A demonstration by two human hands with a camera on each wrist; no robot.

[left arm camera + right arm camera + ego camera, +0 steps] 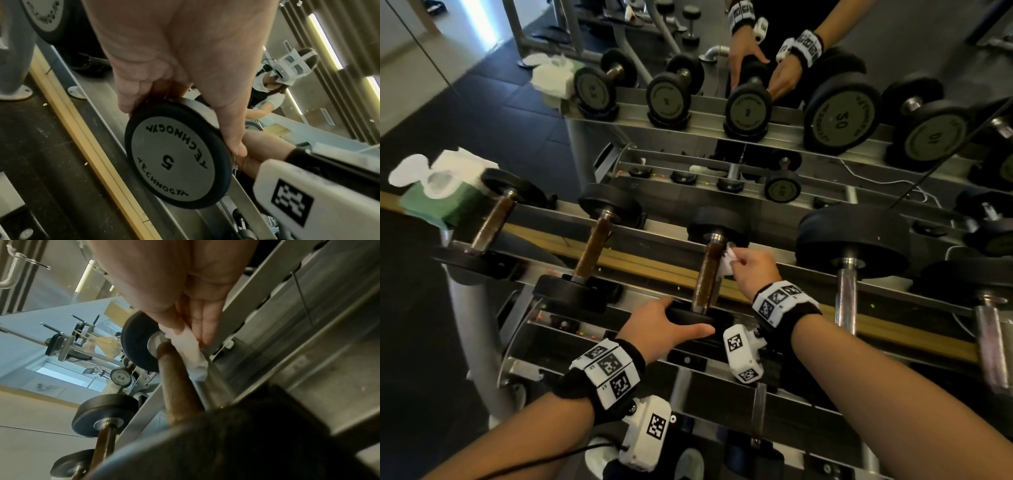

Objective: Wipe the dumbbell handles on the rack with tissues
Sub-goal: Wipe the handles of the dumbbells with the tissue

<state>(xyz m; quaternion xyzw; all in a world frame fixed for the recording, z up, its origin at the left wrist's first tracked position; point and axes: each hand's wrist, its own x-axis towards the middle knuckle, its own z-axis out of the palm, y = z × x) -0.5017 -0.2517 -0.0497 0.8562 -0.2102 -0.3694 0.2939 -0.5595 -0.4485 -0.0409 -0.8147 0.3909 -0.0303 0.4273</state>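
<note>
A small dumbbell marked 5 lies across the top rails of the rack point(808, 310), third from the left, with a brown rusty handle point(709, 272). My left hand point(666, 325) grips its near black end plate point(179, 162), fingers and thumb curled over the rim. My right hand point(751, 265) pinches a crumpled white tissue point(727, 258) and holds it against the right side of the handle near the far plate. In the right wrist view the tissue point(192, 352) lies between my fingers and the handle point(176, 386).
Two more rusty-handled dumbbells point(592, 246) lie to the left, bigger chrome-handled ones point(847, 260) to the right. A green tissue box point(440, 195) stands at the rack's far left end. A mirror behind reflects the rack and my hands.
</note>
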